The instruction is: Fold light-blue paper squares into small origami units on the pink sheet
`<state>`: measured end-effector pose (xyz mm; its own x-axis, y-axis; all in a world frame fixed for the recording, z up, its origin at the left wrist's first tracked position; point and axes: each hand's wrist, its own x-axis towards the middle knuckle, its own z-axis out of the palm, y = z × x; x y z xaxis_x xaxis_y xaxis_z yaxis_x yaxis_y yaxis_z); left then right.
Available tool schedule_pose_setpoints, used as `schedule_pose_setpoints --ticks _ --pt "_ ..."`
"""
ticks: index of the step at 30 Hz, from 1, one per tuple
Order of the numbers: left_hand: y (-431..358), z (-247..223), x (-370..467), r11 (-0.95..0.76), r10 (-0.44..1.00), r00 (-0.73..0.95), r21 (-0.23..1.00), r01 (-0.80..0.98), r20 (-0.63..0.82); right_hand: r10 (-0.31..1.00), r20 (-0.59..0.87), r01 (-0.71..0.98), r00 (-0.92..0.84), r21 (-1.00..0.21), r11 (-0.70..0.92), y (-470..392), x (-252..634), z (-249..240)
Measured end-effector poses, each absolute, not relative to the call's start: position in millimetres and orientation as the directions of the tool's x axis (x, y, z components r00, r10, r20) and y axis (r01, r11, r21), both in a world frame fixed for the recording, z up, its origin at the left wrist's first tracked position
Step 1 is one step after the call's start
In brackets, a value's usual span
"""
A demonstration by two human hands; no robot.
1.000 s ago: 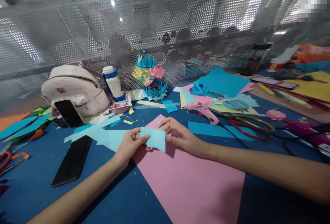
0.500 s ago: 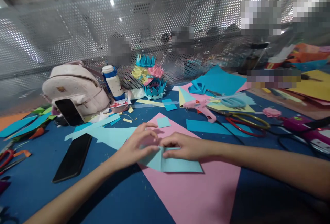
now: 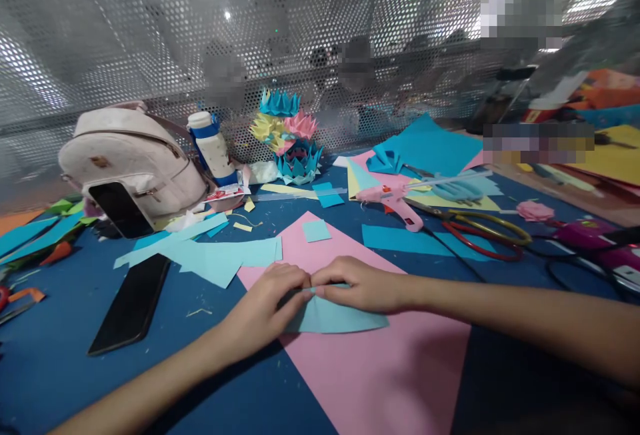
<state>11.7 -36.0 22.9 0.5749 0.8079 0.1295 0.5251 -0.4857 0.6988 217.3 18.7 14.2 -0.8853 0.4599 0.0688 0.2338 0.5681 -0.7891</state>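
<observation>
A light blue paper (image 3: 340, 315) with a crease lies over a large pink sheet (image 3: 395, 361). My left hand (image 3: 280, 295) pinches its upper edge near the middle, thumb and fingers together. Right beside it, my right hand (image 3: 353, 283) is closed on the same edge, the fingertips of both hands nearly touching. A small light blue square (image 3: 317, 230) rests on the pink sheet's far corner. Larger light blue scraps (image 3: 215, 258) are spread to the left of it.
A black phone (image 3: 131, 305) lies at left, before a pale backpack (image 3: 133, 161) and a bottle (image 3: 213, 148). Paper flowers (image 3: 287, 131) stand at the back. A pink glue gun (image 3: 393, 203), scissors (image 3: 480, 231) and blue paper (image 3: 430, 148) are at right.
My left hand has moved in from open fingers to pinch the light blue paper beside my right hand. The paper's near edge now bows. The view has shifted slightly.
</observation>
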Motion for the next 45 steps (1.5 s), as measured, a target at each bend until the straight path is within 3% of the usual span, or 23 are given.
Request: schedule_pose_setpoints --ticks 5,12,23,33,45 --pt "-35.7 19.4 12.8 -0.465 0.815 0.562 0.734 0.495 0.138 0.469 0.063 0.182 -0.881 -0.870 0.459 21.0 215.6 14.3" --pt "-36.3 16.1 13.7 -0.402 0.845 0.516 0.803 0.440 0.141 0.473 0.032 0.191 -0.880 -0.889 0.415 23.2 215.3 10.2" --pt "-28.8 13.0 16.9 -0.057 0.949 0.317 0.980 0.189 -0.005 0.471 0.049 0.182 -0.881 -0.883 0.433 23.1 217.4 10.7" --pt "-29.7 14.7 17.3 0.019 0.954 0.291 0.983 0.181 -0.072 0.470 0.066 0.194 -0.880 -0.853 0.484 21.2 217.6 9.0" --pt "-28.9 13.5 18.5 0.032 0.963 0.252 0.974 0.223 -0.090 0.520 0.106 0.150 -0.847 -0.893 0.425 20.2 213.3 9.9"
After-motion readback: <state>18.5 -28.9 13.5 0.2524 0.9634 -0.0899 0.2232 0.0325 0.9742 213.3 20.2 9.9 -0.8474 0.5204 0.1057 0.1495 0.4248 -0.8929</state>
